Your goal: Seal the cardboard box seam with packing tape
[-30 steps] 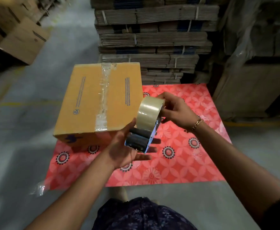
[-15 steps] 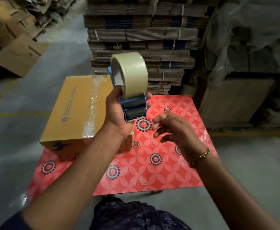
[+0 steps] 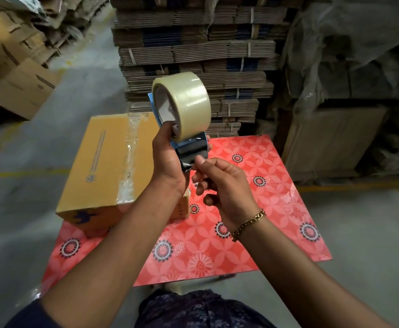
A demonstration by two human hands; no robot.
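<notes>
Left hand (image 3: 170,162) grasping tape dispenser (image 3: 182,119) above taped cardboard box (image 3: 108,162), right hand (image 3: 222,183) seemingly pinching its tape end

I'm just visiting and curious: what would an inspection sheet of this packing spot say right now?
Surface: red flower-patterned mat lying on grey concrete floor.
Job's things: cardboard box on the mat, clear tape strip already along its top seam; tape dispenser held up above it.
Clutter: nothing seen on the mat.
Hands: left hand grips the dispenser; right hand pinches at its lower end.
Cables: nothing seen.
Surroundings: stacked flattened cartons behind; loose boxes far left.
</notes>
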